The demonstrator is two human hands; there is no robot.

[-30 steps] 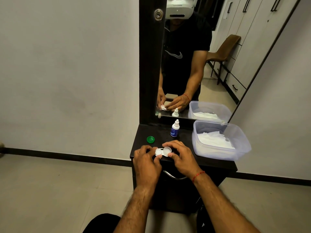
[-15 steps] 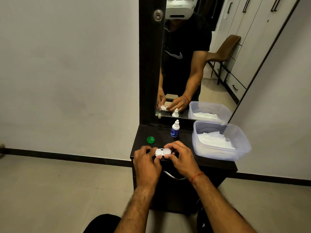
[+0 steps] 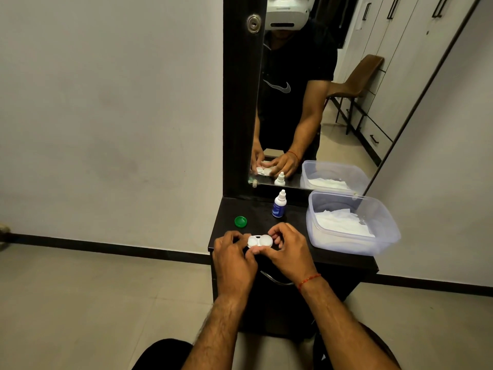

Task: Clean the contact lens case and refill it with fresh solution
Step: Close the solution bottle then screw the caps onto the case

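Note:
A white contact lens case [image 3: 259,241] is held over the front edge of the dark dresser top [image 3: 256,212]. My left hand [image 3: 233,256] grips its left end. My right hand [image 3: 289,249] pinches the white cap on its right well between thumb and fingers. The left well looks uncapped. A green cap [image 3: 240,221] lies on the top to the left. A small solution bottle [image 3: 279,204], white with a blue label, stands upright behind the case near the mirror.
A clear plastic tub [image 3: 384,222] with white tissue inside fills the right side of the dresser top. A tall mirror [image 3: 306,89] stands at the back. The wall is on the left and the tiled floor below.
The white cap in my right hand has gone from tilted beside the case to sitting flat on the right well. Both hands stayed in place.

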